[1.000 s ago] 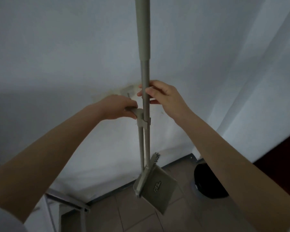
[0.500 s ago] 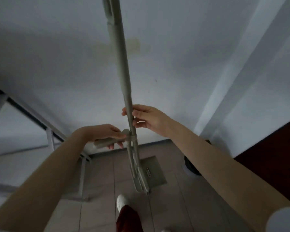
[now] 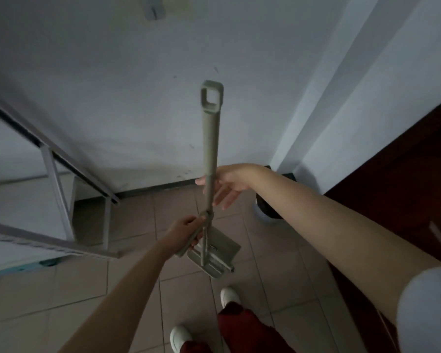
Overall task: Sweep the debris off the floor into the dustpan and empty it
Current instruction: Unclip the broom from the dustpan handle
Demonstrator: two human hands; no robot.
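Note:
A grey-green broom (image 3: 210, 138) with a loop at its top stands upright, clipped together with its dustpan (image 3: 218, 253), which is low over the tiled floor (image 3: 265, 263). My left hand (image 3: 187, 231) is closed around the short dustpan handle where it meets the broom pole. Higher up the pole is my right hand (image 3: 229, 186), with the thumb on one side and the fingers loosely spread behind it. No debris shows on the floor.
A metal-framed table (image 3: 59, 184) stands at the left against the white wall. A black bin (image 3: 267, 212) sits in the corner behind my right forearm, and a dark wooden door (image 3: 405, 189) is on the right. My white shoes (image 3: 229, 296) are just behind the dustpan.
The broom and dustpan have come down from the wall to near the floor. My view has tilted down, and the right hand's fingers have loosened on the pole.

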